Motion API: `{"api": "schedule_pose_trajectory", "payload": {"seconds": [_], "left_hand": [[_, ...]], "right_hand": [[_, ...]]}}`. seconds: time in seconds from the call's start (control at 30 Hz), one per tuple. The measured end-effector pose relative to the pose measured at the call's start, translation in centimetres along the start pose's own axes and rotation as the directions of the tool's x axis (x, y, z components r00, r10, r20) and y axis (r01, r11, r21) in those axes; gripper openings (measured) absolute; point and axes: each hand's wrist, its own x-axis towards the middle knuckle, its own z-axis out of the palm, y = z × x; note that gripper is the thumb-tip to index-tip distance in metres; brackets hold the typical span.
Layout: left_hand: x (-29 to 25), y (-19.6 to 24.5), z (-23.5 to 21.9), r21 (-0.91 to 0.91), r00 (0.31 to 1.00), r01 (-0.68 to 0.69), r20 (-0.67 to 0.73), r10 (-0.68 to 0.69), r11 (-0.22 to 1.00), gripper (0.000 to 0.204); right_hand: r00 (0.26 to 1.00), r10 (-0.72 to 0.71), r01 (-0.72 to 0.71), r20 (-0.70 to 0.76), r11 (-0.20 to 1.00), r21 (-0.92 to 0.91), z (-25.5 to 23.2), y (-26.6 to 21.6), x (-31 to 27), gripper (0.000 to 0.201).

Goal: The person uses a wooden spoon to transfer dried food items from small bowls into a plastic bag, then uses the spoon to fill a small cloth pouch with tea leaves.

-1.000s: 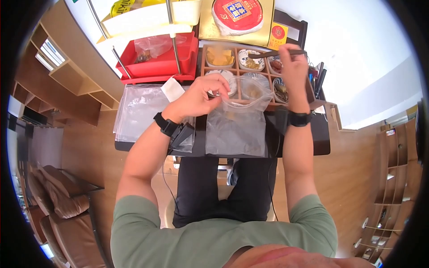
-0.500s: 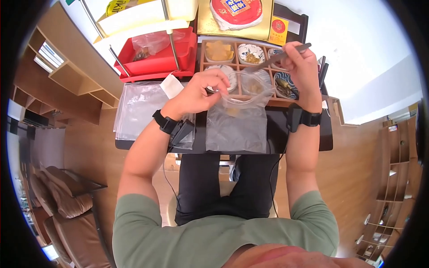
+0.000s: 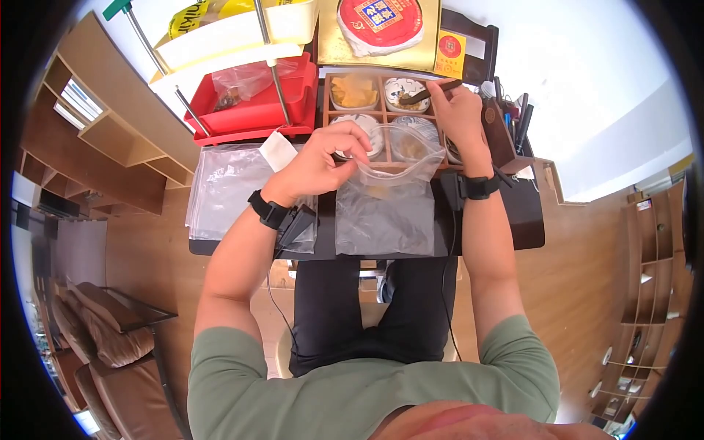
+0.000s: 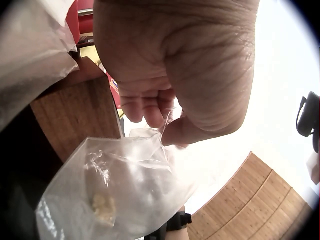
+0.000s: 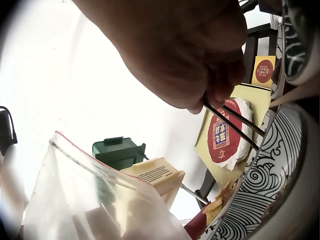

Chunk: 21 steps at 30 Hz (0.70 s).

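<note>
My left hand (image 3: 323, 163) pinches the rim of a clear zip bag (image 3: 385, 220), whose mouth gapes over the front of a wooden divided tray (image 3: 380, 110). In the left wrist view, thumb and fingers of the left hand (image 4: 185, 65) grip the bag's edge (image 4: 135, 175), and pale yellow bits (image 4: 104, 209) show inside. My right hand (image 3: 462, 121) holds dark tweezers (image 3: 440, 89), tips down at the back middle bowl (image 3: 396, 86) with yellowish bits. From the right wrist, the two prongs (image 5: 235, 127) reach from the right hand (image 5: 185, 55) toward a patterned bowl (image 5: 270, 165).
Flat clear bags (image 3: 227, 191) lie on the table left of the tray. A red bin (image 3: 253, 110) stands behind them under a cream shelf (image 3: 227, 45). A round red-labelled cake (image 3: 381, 26) rests behind the tray; a pen holder (image 3: 506, 139) stands at right.
Half a second ago the tweezers' tips were over the bag's mouth; now they are back at the rear middle bowl. The right hand has moved left and back; the left hand has stayed on the bag.
</note>
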Motion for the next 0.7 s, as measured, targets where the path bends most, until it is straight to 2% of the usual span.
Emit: {"api": "schedule_pose_trajectory", "payload": {"seconds": [0.13, 0.3, 0.43, 0.53, 0.7], "left_hand": [[0.0, 0.1, -0.1, 0.007, 1.000, -0.001, 0.006, 0.001, 1.000, 0.023], [0.0, 0.2, -0.1, 0.011, 1.000, -0.009, 0.007, 0.008, 1.000, 0.022], [0.0, 0.2, -0.1, 0.011, 1.000, -0.011, 0.005, 0.011, 1.000, 0.024], [0.0, 0.3, -0.1, -0.020, 0.999, 0.049, 0.008, -0.049, 0.999, 0.022], [0.1, 0.4, -0.1, -0.023, 0.998, 0.060, 0.009, -0.060, 0.998, 0.023]], "right_hand": [[1.000, 0.000, -0.002, 0.019, 0.994, 0.107, 0.3, -0.5, -0.3, 0.024], [0.996, -0.090, 0.088, -0.002, 0.977, 0.194, 0.9, 0.1, -0.3, 0.017], [0.995, -0.099, 0.092, 0.021, 0.974, 0.209, 0.9, -0.1, -0.4, 0.016], [0.994, -0.102, 0.092, 0.043, 0.975, 0.201, 1.4, 0.0, -0.5, 0.017], [0.989, -0.148, 0.148, -0.016, 0.973, 0.179, 1.7, 0.2, -0.4, 0.014]]}}
